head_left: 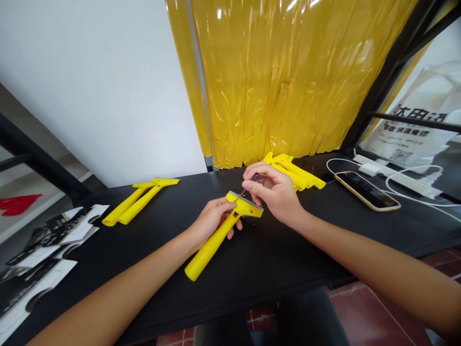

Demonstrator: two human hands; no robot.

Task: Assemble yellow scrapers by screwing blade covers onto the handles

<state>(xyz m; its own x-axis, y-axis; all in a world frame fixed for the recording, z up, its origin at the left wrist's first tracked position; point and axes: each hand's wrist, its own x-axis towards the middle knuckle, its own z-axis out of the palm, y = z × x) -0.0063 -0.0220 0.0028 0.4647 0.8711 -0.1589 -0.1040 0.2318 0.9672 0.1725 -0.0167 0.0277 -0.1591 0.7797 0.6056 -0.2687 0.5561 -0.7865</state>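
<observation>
My left hand is closed around the neck of a yellow scraper, whose wide head carries a metal strip along its far edge. The scraper's handle slants down toward the table's front. In my right hand a small screwdriver is pinched between thumb and fingers; its thin shaft slopes down to the scraper's head. Whether the tip sits in a screw cannot be made out. Two more yellow scrapers lie to the left of my hands, and several others lie behind my right hand, partly hidden by it.
Printed cardboard sleeves are piled at the left end of the black table. At the right lie a phone, a white power strip with cables, and a white bag. A yellow plastic curtain hangs behind.
</observation>
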